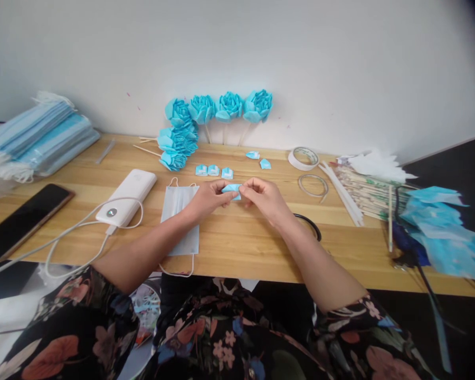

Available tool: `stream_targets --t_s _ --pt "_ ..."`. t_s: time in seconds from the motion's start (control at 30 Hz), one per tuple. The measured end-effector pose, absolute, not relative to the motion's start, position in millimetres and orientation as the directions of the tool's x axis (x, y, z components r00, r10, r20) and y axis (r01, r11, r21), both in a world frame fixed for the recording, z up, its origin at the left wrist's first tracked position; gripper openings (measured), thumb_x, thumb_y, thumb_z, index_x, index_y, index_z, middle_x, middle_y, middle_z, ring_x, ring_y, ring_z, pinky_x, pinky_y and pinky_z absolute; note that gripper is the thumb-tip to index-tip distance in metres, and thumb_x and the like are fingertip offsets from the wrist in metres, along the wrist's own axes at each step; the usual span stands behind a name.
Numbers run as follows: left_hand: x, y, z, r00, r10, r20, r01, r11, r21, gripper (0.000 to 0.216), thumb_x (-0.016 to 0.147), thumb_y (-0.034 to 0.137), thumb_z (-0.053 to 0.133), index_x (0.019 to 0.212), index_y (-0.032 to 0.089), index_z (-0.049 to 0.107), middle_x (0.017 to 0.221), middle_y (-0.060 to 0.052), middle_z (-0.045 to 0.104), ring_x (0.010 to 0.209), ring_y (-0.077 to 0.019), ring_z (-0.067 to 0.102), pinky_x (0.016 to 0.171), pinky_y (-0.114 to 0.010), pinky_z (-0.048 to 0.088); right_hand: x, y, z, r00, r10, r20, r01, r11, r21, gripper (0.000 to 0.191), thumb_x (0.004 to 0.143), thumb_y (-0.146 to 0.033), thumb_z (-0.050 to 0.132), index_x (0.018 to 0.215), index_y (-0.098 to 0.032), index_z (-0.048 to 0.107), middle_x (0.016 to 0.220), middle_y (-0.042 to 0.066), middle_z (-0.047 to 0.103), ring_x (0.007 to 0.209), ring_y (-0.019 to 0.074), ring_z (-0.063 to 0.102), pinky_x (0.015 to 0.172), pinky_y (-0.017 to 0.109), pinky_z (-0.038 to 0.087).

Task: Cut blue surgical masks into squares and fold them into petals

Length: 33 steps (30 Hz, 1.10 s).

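A small folded piece of light-blue sheet material [231,188] is held over the pale wooden tabletop [237,240], between the two hands. Its left end is pinched closely between thumb and fingers of the bare left hand [209,197]; its right end is gripped just as closely by the bare right hand [266,198]. Just beyond, three small folded blue-and-white squares [213,170] are set in a row. A pleated pale-blue face mask [188,240] is partly covered by the left forearm. To the right, a white roll of tape [295,160] is laid flat. Farther back, four blue layered flowers on thin sticks [229,106] are leaned against the white wall [340,68].
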State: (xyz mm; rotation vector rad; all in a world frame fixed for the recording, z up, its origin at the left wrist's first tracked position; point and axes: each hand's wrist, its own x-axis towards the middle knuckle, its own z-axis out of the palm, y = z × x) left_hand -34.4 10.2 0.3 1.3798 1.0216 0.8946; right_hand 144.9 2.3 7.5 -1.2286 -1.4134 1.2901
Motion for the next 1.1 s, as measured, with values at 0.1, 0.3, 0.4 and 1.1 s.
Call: stream_targets --t_s 0.1,0.3,0.4,1.1 --pt "-34 11 2 0.341 0.939 -0.042 0.047 0.028 0.999 0.023 0.073 0.031 0.074 0.086 0.015 0.066 0.063 0.005 0.057 0.057 -0.0077 0.050 0.059 -0.023 0.040 145 3 8 -0.151 0.988 -0.034 0.121 -0.016 -0.993 0.029 0.074 -0.045 0.073 0.070 -0.020 0.060 0.066 -0.002 0.054 0.063 0.0119 0.048 0.054 0.025 0.047" --pt "-32 11 3 0.338 0.940 -0.034 -0.024 0.044 0.999 0.025 0.070 0.023 0.073 0.092 0.015 0.063 0.072 0.005 0.061 0.055 -0.0059 0.051 0.058 -0.022 0.043 145 2 10 -0.159 0.985 -0.066 0.048 -0.059 -0.997 0.031 0.070 -0.047 0.077 0.070 -0.020 0.062 0.069 -0.001 0.056 0.066 0.0125 0.050 0.056 0.026 0.047" --pt "-32 12 1 0.331 0.943 -0.037 -0.034 0.051 0.998 0.026 0.071 0.021 0.072 0.094 0.015 0.062 0.074 0.005 0.062 0.055 -0.0055 0.052 0.057 -0.022 0.044 146 2 11 -0.178 0.980 -0.090 0.030 -0.086 -0.996 0.031 0.069 -0.047 0.078 0.070 -0.020 0.062 0.071 -0.001 0.057 0.068 0.0127 0.051 0.060 0.027 0.048" --pt "-34 14 -6 0.362 0.932 0.036 -0.074 -0.010 0.997 0.031 0.073 0.022 0.075 0.102 0.016 0.064 0.092 -0.001 0.070 0.058 -0.0050 0.055 0.058 -0.021 0.048 146 3 8 -0.213 0.973 -0.086 0.016 -0.084 -0.996 0.038 0.069 -0.031 0.078 0.104 -0.022 0.068 0.072 -0.003 0.067 0.067 0.0131 0.061 0.070 0.030 0.049"
